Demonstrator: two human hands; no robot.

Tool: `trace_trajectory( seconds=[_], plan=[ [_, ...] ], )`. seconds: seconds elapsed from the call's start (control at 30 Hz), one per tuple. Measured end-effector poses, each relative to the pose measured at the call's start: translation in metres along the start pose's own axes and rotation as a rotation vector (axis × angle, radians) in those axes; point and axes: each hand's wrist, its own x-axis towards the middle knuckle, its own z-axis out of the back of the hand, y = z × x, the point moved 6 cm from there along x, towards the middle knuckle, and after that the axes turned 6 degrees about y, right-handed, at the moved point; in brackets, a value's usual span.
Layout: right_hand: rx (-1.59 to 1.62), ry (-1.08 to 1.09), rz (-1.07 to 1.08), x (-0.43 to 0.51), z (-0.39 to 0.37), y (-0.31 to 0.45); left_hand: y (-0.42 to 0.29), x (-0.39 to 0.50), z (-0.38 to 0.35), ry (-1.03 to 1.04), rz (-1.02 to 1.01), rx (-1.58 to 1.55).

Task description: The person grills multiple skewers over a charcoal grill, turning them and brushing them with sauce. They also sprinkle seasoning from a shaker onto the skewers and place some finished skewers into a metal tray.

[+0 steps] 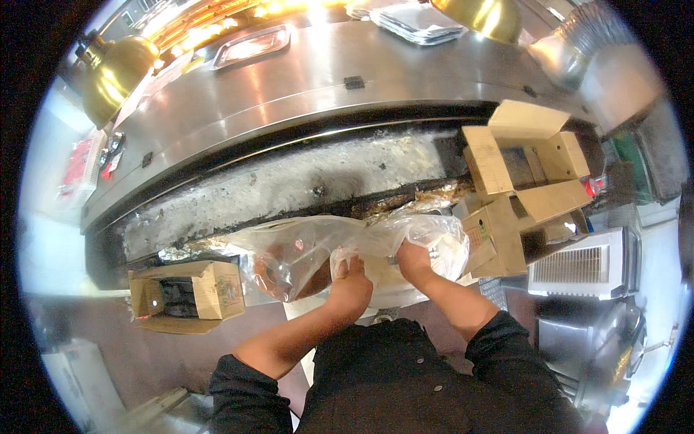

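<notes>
A large clear plastic bag (309, 238) lies spread in front of me, along the near edge of an ash-covered trough. My left hand (352, 276) grips gathered film near the bag's middle. Its fingertips are partly covered by the plastic. To the right, my right hand (415, 263) reaches into the bag's opening, and its fingers are hidden, so what they touch cannot be told. Something reddish brown shows through the bag's left part. Pale, whitish contents show around my right hand, too blurred to name.
An open cardboard box (230, 295) stands at the left; two more cardboard boxes (520, 157) (496, 233) are stacked at the right. Beyond the long trough of grey ash (293, 184) runs a steel counter (314, 70) with a metal tray (252, 48), stacked papers (417, 24) and brass lamps (119, 76).
</notes>
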Motion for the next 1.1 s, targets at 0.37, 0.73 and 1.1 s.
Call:
trace_trajectory(
  seconds=[0.37,0.73,1.1],
  plan=[
    [0.337,-0.391,0.416,-0.021,0.016,0.069,0.005,0.005,-0.021,-0.064,0.080,0.088],
    [0.987,-0.017,0.140,-0.063,0.030,0.005,0.010,-0.004,-0.014,-0.085,0.091,0.171],
    [0.111,-0.083,0.049,-0.017,0.024,-0.056,-0.003,-0.009,0.015,-0.048,0.052,0.096]
  ],
)
